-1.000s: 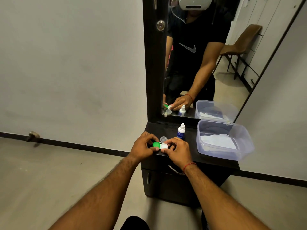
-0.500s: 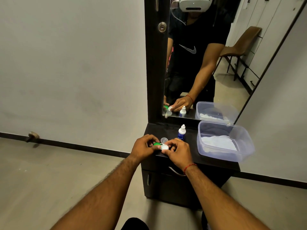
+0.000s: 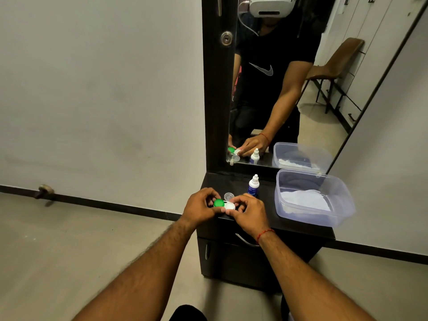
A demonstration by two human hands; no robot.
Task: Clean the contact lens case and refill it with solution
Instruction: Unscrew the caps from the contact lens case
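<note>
A contact lens case (image 3: 224, 204) with a green lid on its left half and a white lid on its right half sits between my hands, just above the front edge of a dark cabinet top (image 3: 266, 212). My left hand (image 3: 200, 206) grips the green side. My right hand (image 3: 249, 210) pinches the white side with thumb and fingers. A small white-and-blue solution bottle (image 3: 253, 185) stands upright behind my right hand, its cap on. A small clear round cap (image 3: 229, 195) lies on the top just behind the case.
A clear plastic tub (image 3: 312, 218) holding white tissue takes up the right side of the cabinet top. A tall mirror (image 3: 289, 89) rises at the back and reflects me. The cabinet has a drawer handle (image 3: 245, 242) below. A bare wall and floor lie to the left.
The case has tilted back flatter, so the green lid faces up again. My hands stay on it in nearly the same place.
</note>
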